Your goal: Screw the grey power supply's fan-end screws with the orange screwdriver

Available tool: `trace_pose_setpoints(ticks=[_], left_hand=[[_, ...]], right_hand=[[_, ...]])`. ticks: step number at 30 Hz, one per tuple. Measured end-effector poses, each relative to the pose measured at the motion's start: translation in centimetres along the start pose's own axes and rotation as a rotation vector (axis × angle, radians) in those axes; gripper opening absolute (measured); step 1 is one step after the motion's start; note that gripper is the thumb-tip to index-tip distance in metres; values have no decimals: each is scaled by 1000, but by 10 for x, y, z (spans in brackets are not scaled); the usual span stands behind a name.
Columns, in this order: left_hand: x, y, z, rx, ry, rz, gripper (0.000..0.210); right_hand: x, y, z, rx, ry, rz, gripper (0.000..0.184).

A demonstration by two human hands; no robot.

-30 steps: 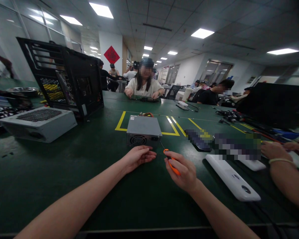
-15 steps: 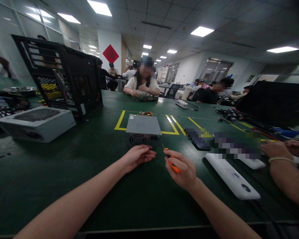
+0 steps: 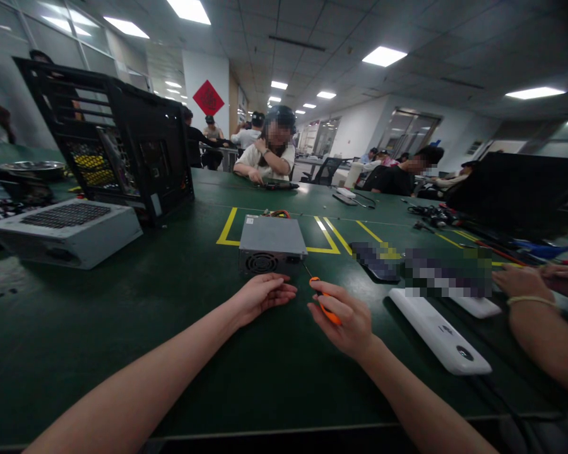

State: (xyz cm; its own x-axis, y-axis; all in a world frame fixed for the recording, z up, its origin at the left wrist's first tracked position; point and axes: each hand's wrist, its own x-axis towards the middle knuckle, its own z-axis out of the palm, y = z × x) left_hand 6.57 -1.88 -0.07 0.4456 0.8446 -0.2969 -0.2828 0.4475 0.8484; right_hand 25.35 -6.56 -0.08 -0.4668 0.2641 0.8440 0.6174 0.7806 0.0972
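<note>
One orange screwdriver (image 3: 330, 309) above green tabletop (image 3: 265, 372), bright ceiling lights (image 3: 385, 57) overhead

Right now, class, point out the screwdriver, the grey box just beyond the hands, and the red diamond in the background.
Screwdriver (image 3: 332, 313): head view, on the orange handle.
Grey box (image 3: 272, 234): head view, on the flat top.
Red diamond (image 3: 208, 98): head view, at its middle.

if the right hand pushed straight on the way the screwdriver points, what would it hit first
The right hand would most likely drive the orange screwdriver into the grey metal box, near its front right corner. Whether the tip touches it now is hard to tell.
</note>
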Motion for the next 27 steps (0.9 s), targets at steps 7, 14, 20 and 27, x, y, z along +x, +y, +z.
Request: trace_pose_setpoints(ticks=[7, 14, 20, 27], left_hand=[[-3, -3, -9, 655, 168, 565, 16], [-5, 16, -26, 1254, 261, 1123, 25], [2, 16, -29, 1740, 382, 1138, 22], [-4, 18, -26, 1827, 437, 1092, 22]], right_hand=[[4, -8, -4, 195, 45, 213, 30], [5, -11, -7, 231, 61, 294, 14], [6, -13, -7, 183, 127, 327, 25], [4, -14, -4, 266, 70, 315, 18]])
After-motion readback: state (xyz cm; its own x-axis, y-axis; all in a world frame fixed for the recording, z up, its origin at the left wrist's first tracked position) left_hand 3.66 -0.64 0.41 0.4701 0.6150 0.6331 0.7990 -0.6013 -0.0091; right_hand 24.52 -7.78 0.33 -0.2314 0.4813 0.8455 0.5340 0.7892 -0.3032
